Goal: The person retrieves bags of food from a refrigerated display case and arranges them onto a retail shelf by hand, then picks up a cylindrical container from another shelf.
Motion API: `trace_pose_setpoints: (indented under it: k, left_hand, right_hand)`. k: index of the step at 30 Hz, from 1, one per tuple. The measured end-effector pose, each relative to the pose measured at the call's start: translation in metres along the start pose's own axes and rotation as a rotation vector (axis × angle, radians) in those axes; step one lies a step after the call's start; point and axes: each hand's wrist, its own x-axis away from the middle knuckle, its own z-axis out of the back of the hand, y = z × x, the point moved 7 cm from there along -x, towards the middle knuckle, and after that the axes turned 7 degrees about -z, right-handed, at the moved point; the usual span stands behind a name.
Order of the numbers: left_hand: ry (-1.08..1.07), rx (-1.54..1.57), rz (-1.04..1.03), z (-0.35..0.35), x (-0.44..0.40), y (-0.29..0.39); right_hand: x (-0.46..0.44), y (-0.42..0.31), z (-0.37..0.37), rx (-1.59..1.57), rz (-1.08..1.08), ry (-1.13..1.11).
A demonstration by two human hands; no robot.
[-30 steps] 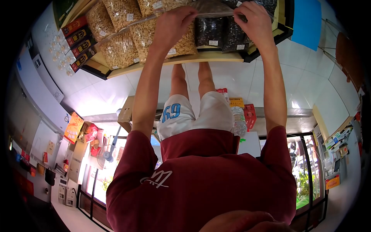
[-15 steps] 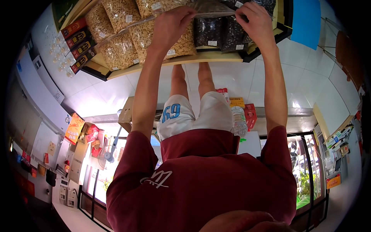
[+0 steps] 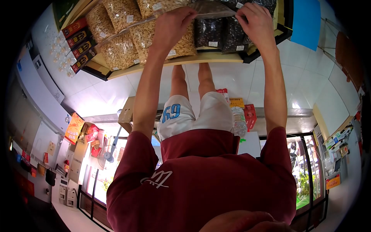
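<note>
A clear plastic bag (image 3: 212, 10) is stretched between my two hands at the top of the view. My left hand (image 3: 174, 24) pinches its left end, fingers closed. The other end is pinched by my right hand (image 3: 256, 19), also with closed fingers. Below and left of my left hand lie bags of pale seeds or nuts (image 3: 120, 51) with white labels. Bags of dark contents (image 3: 208, 33) lie under the stretched plastic, between my hands and beneath my right hand.
The bags rest in a wooden display bin (image 3: 205, 58) with black corners. Dark and red boxes (image 3: 81, 47) stand at its left end. A blue panel (image 3: 305, 23) is to the right. Beyond my legs are a red crate (image 3: 250, 116) and a carton (image 3: 126, 115).
Both hands keep their hold in nearly the same place. The plastic between them has sagged or shifted slightly.
</note>
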Motion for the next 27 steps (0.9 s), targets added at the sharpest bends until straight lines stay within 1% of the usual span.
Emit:
trace_pose_setpoints:
  k: [2, 5, 7, 9, 10, 11, 13, 15, 17, 20, 21, 23, 27]
  left_hand:
    - [0.003, -0.007, -0.004, 0.0, 0.0, 0.0]
    - [0.007, -0.014, -0.015, -0.005, 0.0, 0.003]
    - [0.031, -0.017, -0.033, -0.006, 0.0, 0.004]
    - [0.054, -0.03, -0.046, -0.002, 0.002, 0.004]
    - [0.06, -0.049, -0.006, -0.002, 0.003, 0.003]
    - [0.068, -0.065, 0.032, -0.002, 0.004, 0.002]
    - [0.118, -0.074, 0.009, -0.007, 0.004, 0.001]
    - [0.168, -0.077, -0.012, -0.011, 0.003, 0.004]
    - [0.172, -0.123, -0.07, -0.012, -0.002, 0.012]
    - [0.165, -0.144, -0.041, -0.012, -0.004, 0.01]
    - [0.168, -0.146, -0.045, -0.011, -0.005, 0.01]
    - [0.124, -0.143, -0.071, -0.013, -0.006, 0.011]
    - [0.136, -0.132, -0.042, -0.016, 0.002, 0.0]
  right_hand:
    - [-0.007, -0.019, -0.002, 0.053, 0.016, 0.032]
    - [-0.015, -0.049, -0.024, -0.034, 0.163, -0.002]
    - [-0.019, -0.062, -0.046, -0.019, 0.261, -0.025]
    - [-0.022, -0.064, -0.051, -0.035, 0.273, -0.01]
    - [-0.022, -0.065, -0.051, -0.047, 0.281, -0.002]
    - [-0.021, -0.064, -0.049, -0.048, 0.282, -0.001]
    - [-0.019, -0.057, -0.039, -0.117, 0.279, 0.022]
    - [-0.017, -0.052, -0.031, -0.107, 0.272, 0.021]
    - [-0.016, -0.044, -0.023, -0.101, 0.267, 0.02]
    - [-0.014, -0.021, -0.019, -0.018, 0.202, -0.031]
    - [-0.013, -0.014, -0.021, -0.017, 0.204, -0.026]
    - [-0.007, -0.011, -0.027, 0.015, 0.306, 0.01]
    - [0.004, 0.018, -0.022, -0.049, 0.286, 0.075]
